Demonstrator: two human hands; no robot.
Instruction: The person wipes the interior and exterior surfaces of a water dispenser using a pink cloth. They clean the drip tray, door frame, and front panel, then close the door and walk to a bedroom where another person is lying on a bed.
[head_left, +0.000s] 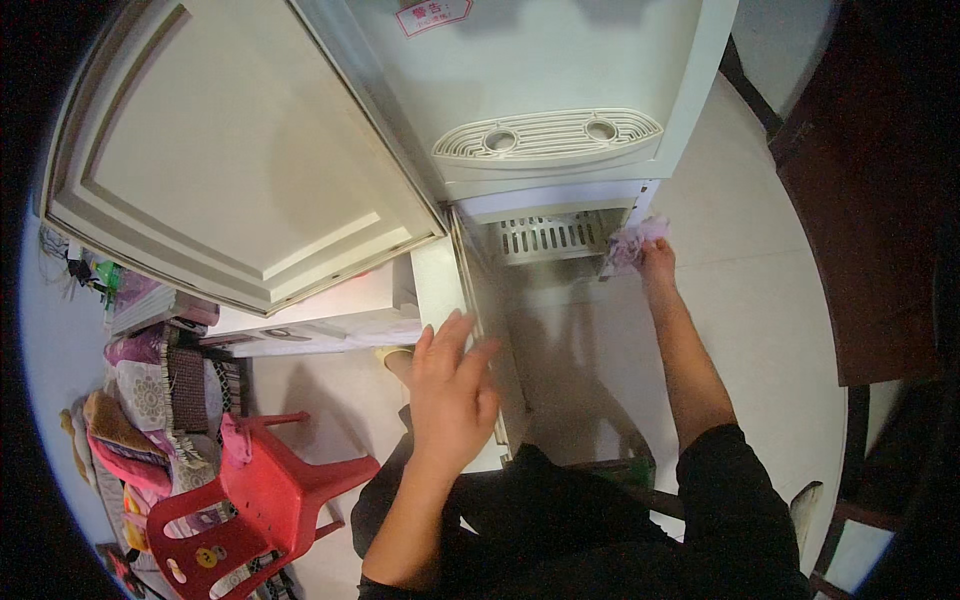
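My right hand (658, 261) grips a crumpled pale purple cloth (637, 244) at the right front edge of the lower compartment of a white water dispenser (555, 67). Inside that compartment a slotted metal rack (547, 234) shows. The lower door (480, 300) of the dispenser stands swung out towards me. My left hand (455, 382), slightly blurred, is at this door with its fingers spread and nothing in its palm; whether the fingertips touch the door is unclear. Above the compartment sits a slotted drip tray (551, 139) with two round holes.
A panelled cream door (247, 150) stands open at the upper left, near a white cabinet (330, 330). A red plastic chair (270, 487) is at the lower left beside a heap of fabrics (142, 435). Dark brown furniture (862, 225) stands at the right, past the tiled floor (742, 247).
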